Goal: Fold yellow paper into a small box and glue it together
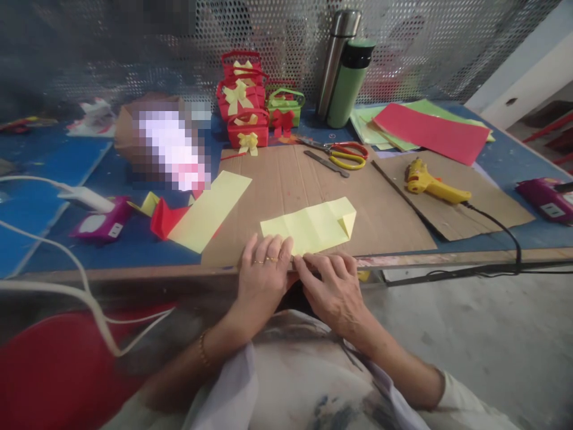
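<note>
A creased pale yellow paper (308,226) lies on the brown cardboard (286,179) at the table's front edge, its right end folded up. My left hand (267,263) rests at the paper's lower left, fingers together over the edge. Beside it, my right hand (331,280) has its fingers bent at the paper's lower edge. Both hands nearly touch; whatever lies under the fingertips is hidden. Left of them is a flat yellow strip (212,209) next to folded red paper (168,220).
Scissors (349,156), a metal blade (326,163) and a yellow glue gun (436,184) with its cord lie beyond. Small red boxes (248,128), a green bottle (349,86) and coloured sheets (432,131) stand or lie at the back. White cables (85,280) hang at left.
</note>
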`<move>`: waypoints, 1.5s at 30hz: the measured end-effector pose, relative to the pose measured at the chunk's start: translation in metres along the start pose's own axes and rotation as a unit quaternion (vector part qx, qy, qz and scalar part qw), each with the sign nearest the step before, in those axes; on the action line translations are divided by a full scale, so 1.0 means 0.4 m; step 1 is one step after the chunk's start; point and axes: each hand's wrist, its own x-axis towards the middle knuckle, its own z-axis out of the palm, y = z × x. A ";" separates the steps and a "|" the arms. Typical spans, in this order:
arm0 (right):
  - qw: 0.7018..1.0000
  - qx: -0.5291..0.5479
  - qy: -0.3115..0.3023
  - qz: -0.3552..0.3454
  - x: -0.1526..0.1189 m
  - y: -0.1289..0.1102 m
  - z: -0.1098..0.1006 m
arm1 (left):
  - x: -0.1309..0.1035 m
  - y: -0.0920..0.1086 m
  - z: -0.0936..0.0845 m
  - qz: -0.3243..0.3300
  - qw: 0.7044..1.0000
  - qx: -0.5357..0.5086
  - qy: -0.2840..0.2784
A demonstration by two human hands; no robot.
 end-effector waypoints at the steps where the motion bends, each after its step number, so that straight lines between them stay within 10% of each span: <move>1: 1.000 0.001 -0.002 0.001 0.001 0.001 -0.002 | 0.000 0.000 0.000 0.001 1.000 -0.002 -0.001; 24: 0.995 0.098 -0.008 0.027 0.069 0.003 -0.024 | 0.032 -0.063 -0.055 0.007 0.985 -0.120 -0.121; 30: 0.993 0.112 -0.010 0.026 0.056 0.016 -0.012 | 0.062 -0.115 -0.073 -0.075 0.981 -0.179 -0.014; 39: 0.993 0.121 0.002 0.014 0.050 0.019 -0.005 | 0.161 -0.112 -0.050 -0.109 0.934 -0.231 -0.250; 45: 0.994 0.110 0.005 0.010 0.043 0.020 -0.003 | 0.187 -0.122 -0.072 -0.119 0.908 -0.256 -0.310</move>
